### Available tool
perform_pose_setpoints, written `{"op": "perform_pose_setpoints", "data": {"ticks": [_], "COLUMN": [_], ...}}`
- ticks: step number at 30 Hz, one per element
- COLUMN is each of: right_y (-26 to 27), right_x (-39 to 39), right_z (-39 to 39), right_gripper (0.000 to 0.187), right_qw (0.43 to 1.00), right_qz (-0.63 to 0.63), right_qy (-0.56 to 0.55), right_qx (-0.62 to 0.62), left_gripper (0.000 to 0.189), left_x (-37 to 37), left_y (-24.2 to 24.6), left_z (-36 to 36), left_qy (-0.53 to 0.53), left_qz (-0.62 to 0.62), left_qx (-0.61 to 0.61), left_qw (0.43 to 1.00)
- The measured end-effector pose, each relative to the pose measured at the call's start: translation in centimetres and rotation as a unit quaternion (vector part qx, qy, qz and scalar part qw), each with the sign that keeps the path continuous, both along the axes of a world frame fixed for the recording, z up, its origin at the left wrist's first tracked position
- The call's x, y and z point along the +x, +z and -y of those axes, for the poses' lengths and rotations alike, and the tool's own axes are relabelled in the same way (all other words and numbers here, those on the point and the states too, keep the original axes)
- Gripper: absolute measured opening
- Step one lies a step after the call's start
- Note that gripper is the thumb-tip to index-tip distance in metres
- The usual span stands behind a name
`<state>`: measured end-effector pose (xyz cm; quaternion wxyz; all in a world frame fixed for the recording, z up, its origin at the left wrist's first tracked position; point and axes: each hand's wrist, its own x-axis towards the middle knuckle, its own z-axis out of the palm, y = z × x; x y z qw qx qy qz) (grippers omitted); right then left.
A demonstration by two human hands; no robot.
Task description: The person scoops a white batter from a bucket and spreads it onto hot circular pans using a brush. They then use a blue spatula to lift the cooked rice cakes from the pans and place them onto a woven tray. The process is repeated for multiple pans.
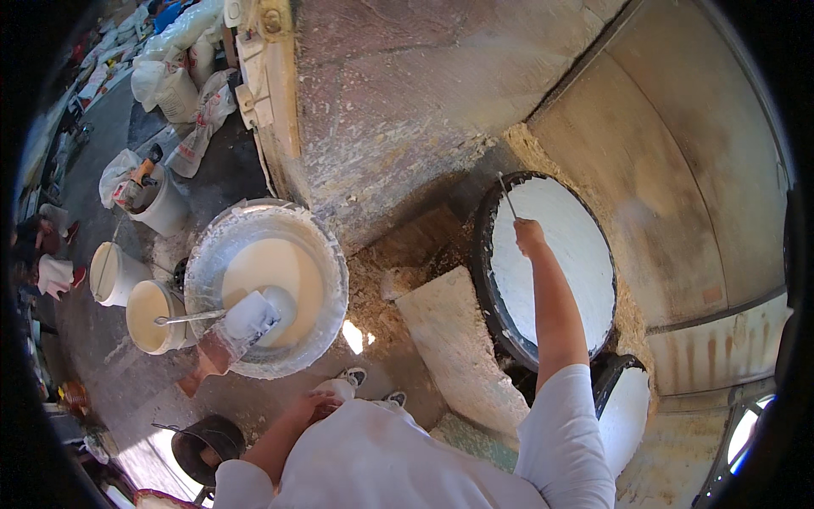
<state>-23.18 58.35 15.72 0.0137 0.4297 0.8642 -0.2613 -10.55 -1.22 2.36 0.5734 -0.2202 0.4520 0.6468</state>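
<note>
My right hand [530, 237] is closed around a thin metal rod [507, 196] over the large round black-rimmed pan [481, 267]. The rod's far end is at the pan's upper left rim. Smooth white material [563, 254] fills the pan nearly to its edge. Against my white-clothed leg rests my left hand [320, 405], with nothing visible in it. To the left stands a wide, crusted basin [206, 273] of cream-coloured liquid [273, 261]. A long-handled metal ladle [191, 317] and a broad flat tool with a brown handle [213, 353] lie across its near side.
A second black-rimmed round pan [626, 413] stands close to my right arm. A rough pale slab [458, 337] leans between me and the large pan. White buckets [121, 273] and a dark bucket [206, 448] stand at left. Sacks [175, 92] lie farther off, and a person [51, 254] is at the far left.
</note>
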Motion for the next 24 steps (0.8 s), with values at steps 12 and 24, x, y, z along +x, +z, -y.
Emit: {"op": "perform_pose_setpoints", "data": {"ticks": [12, 24], "right_y": [-6.0, -3.2], "right_x": [6.2, 28.2], "right_z": [5.6, 23.4], "right_gripper": [0.031, 0.037], "right_qw": [0.983, 0.999], "right_qz": [-0.177, -0.040], "right_qy": [-0.001, 0.013], "right_qx": [0.043, 0.023], "left_gripper": [0.028, 0.026], "left_x": [-0.1, -1.4], "left_y": [0.5, -1.7], "left_z": [-0.4, -7.6], "left_qy": [-0.014, -0.185], "left_qz": [-0.026, -0.039], "left_qx": [-0.044, 0.093], "left_qw": [0.999, 0.978]}}
